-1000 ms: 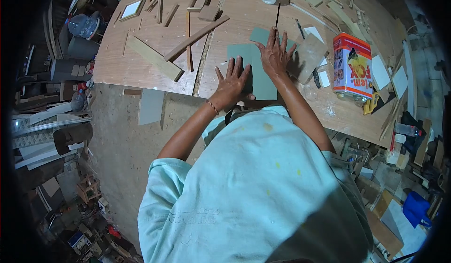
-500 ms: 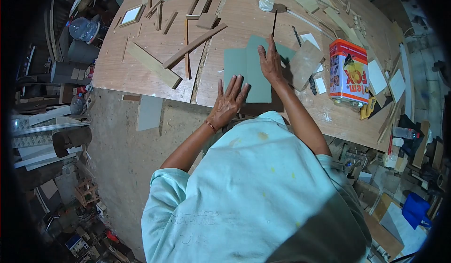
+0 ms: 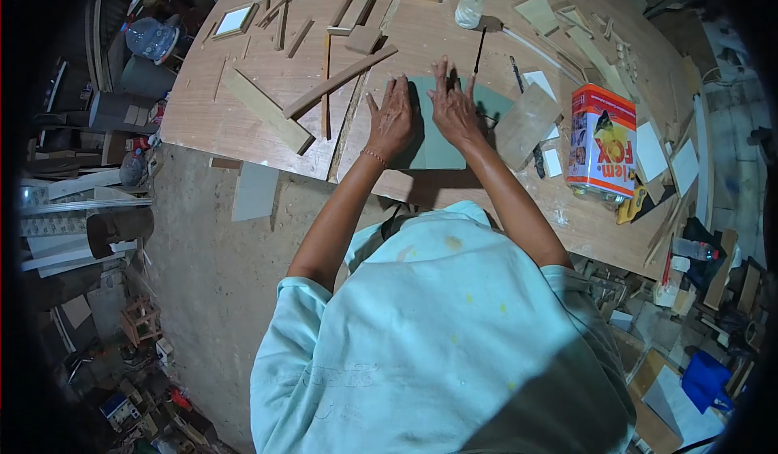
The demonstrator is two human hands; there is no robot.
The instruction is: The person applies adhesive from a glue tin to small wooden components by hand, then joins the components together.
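A green sheet lies on the wooden table in front of me. My left hand rests on its left edge, fingers stretched forward and holding nothing. Spread fingers show on my right hand, which lies on the upper right part of the sheet, also without anything held. Just right of that hand is a translucent pale block or container. A thin dark stick lies beyond my right fingertips, beside a clear glass jar.
An orange and white tin stands at the right, with a yellow-handled tool beside it. Wooden strips lie across the left part of the table. White pieces and more strips are at the right. Shelves of materials line the far left.
My left hand has moved forward along the sheet's left side. My right hand has shifted slightly left and down, its fingers more spread. The sheet's two overlapping parts now look more aligned.
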